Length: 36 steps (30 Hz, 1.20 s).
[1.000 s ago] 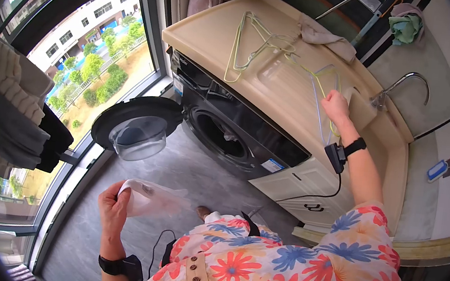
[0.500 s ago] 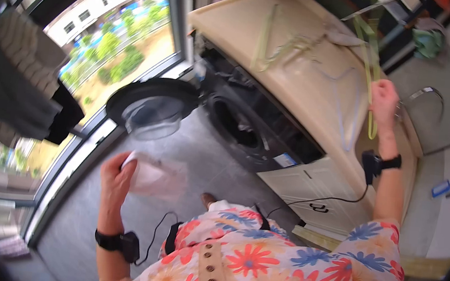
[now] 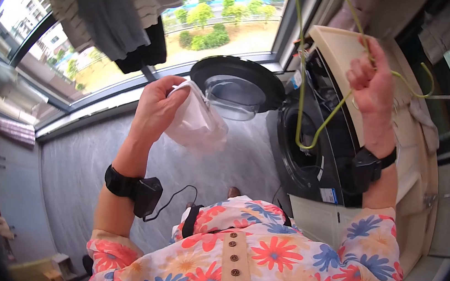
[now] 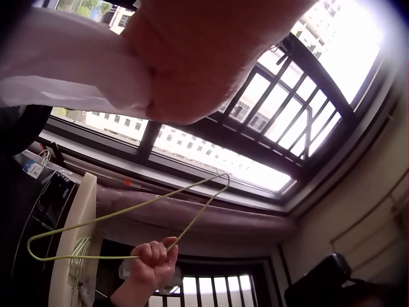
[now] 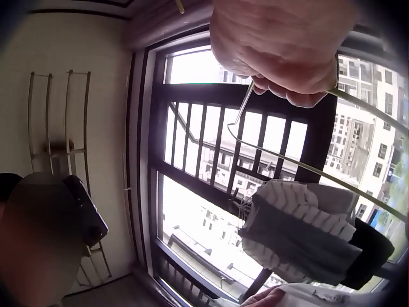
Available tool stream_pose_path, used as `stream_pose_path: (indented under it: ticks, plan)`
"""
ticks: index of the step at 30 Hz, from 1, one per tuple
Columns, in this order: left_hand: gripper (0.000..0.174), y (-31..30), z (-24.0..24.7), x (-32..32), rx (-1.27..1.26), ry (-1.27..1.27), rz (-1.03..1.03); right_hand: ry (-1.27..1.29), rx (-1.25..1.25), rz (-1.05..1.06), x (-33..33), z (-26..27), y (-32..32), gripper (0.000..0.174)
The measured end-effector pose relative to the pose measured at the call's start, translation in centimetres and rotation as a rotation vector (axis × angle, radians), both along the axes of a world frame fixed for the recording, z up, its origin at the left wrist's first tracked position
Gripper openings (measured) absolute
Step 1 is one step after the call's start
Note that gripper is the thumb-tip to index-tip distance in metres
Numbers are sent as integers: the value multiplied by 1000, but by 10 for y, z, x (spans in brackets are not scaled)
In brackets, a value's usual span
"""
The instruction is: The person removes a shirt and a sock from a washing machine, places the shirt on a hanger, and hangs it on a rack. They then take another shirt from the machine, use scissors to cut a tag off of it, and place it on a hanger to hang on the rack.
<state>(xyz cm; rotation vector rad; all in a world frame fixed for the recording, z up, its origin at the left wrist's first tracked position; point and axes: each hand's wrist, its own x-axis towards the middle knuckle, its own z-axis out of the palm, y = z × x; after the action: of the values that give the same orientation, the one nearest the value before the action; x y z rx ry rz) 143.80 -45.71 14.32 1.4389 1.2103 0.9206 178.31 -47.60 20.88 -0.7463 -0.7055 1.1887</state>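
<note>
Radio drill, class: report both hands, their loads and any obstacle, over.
Left hand holding white cloth. Right hand gripping yellow-green clothes hanger, apart from cloth. Possible obstacle: open washing machine door.

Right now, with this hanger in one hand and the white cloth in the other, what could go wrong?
The white cloth hangs loose from your left hand above the floor, so it might slip and land there. The washer door stands open ahead of you; a forward step could bump it. The green hanger in your right hand has its hook sticking out, which may catch on something.
</note>
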Motion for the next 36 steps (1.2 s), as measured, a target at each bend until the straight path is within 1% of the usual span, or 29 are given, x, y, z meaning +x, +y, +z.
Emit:
stream_pose_path:
  ticks: [1,2,4,5,6,7,8,10,11,12,14,16,17,18,19,20,21,22,24,26,27,28,29,30,32,33,34,36]
  plan:
    - [20,0,3,-6,-13,-4,23,110,5,114,-18,-5,10,24]
    - [20,0,7,-11,-26,-7,46,118,73,225,-38,-8,19,26]
    - [20,-3,18,-18,-44,-2,97,240,159,434,-75,-11,34,27]
    - [19,-4,23,-23,-88,-52,80,244,162,473,-96,-9,39,27]
    - [18,-4,27,-28,-128,-105,62,309,237,543,-117,-5,42,28]
    - [17,-3,28,-34,-116,-110,55,375,310,612,-136,-2,44,29]
    - [17,-4,32,-41,-103,-116,91,375,314,651,-154,1,48,29]
    - [17,-7,44,-55,-169,-97,88,427,424,670,-187,3,53,34]
    - [16,-10,51,-63,-173,-135,98,397,378,603,-200,5,49,38]
    - [16,-14,61,-76,-155,-140,126,417,445,669,-215,-5,54,39]
    - [15,-24,80,-100,-139,-338,140,333,404,687,-245,-26,57,38]
    - [16,-32,90,-135,-105,-365,155,180,339,751,-273,-53,64,36]
    - [17,-37,94,-152,-54,-323,204,163,349,836,-285,-62,69,34]
    - [17,-44,98,-167,-6,-280,256,167,295,889,-291,-61,66,26]
    - [17,-48,96,-186,5,-284,279,102,258,857,-298,-57,64,23]
    - [18,-50,91,-208,41,-139,349,36,220,820,-305,-48,61,20]
    - [18,-55,86,-226,71,5,415,64,269,817,-313,-36,59,20]
    - [18,-64,84,-241,73,-1,427,49,352,806,-321,-22,54,21]
    - [20,-80,81,-263,128,83,557,-80,469,848,-335,-10,53,21]
    - [18,-92,79,-282,143,30,593,-304,317,642,-366,-22,42,22]
    - [20,-96,75,-296,226,57,628,-557,364,747,-372,-37,54,24]
    - [22,-101,72,-310,311,86,663,-609,427,853,-381,-43,56,26]
    - [20,-107,71,-322,390,11,660,-685,448,838,-386,-43,59,26]
    - [20,-114,71,-332,392,6,675,-758,466,825,-393,-39,58,27]
    - [10,-126,73,-348,374,435,782,-775,526,812,-401,-30,55,26]
    - [9,-130,70,-357,344,503,781,-825,577,811,-407,-22,49,27]
    - [9,-134,67,-365,342,502,788,-826,580,817,-414,-18,46,27]
    - [8,-142,62,-376,352,596,752,-1007,744,785,-425,-13,45,26]
